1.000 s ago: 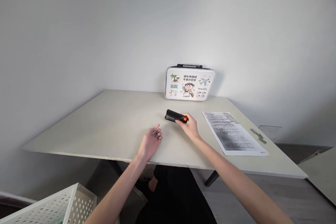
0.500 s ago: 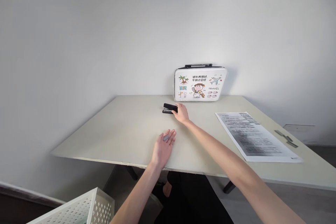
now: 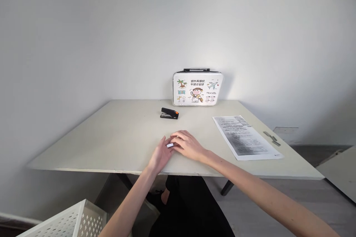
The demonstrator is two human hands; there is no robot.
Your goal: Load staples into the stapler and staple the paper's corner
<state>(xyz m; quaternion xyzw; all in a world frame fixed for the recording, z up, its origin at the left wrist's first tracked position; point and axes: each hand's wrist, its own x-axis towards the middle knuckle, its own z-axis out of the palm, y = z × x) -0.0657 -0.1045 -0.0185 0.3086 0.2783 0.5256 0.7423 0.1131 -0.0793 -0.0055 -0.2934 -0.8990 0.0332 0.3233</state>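
Head view gives me the bench [image 3: 116, 140], then the stapler [image 3: 169, 113] lying free beyond my hands. Nearer than the stapler, my right hand [image 3: 187, 145] and left hand [image 3: 161, 154] together pinch a staple strip [image 3: 170, 145].

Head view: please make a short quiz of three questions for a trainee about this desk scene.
1. True or false: the right hand rests on the stapler.
2. What lies between the two hands' fingertips? A) a pen B) a small staple strip C) a coin
3. Which side of the table holds the printed sheet?

Key
1. False; the stapler lies apart, farther back, in front of the case.
2. B; the left hand meets the right hand there.
3. The right side.
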